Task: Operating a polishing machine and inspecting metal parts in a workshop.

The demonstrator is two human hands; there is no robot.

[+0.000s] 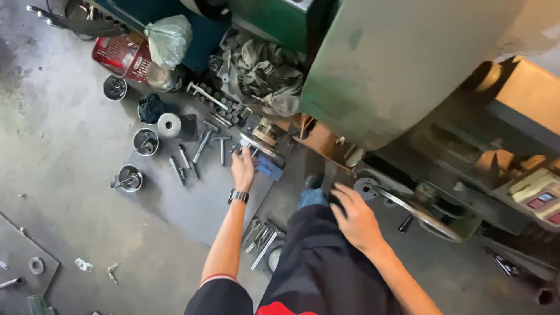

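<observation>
My left hand [243,167], with a dark watch on the wrist, reaches down to the floor. Its fingertips meet the rim of a round metal disc assembly [263,139] at the foot of a green machine [385,64]. A small blue block [270,167] lies just right of that hand. Whether the fingers grip anything is hidden. My right hand [354,217] rests with fingers spread on my knee, on dark trousers, and holds nothing. Beside it is a grey handwheel [408,207] on the machine.
Wrenches and T-handled tools [205,146] lie on a grey floor mat. Small metal bowls [145,142] hold parts. Loose spanners [262,238] lie near my leg. A rag pile [265,73], a red basket [119,55] and a plastic bag [169,38] sit further back.
</observation>
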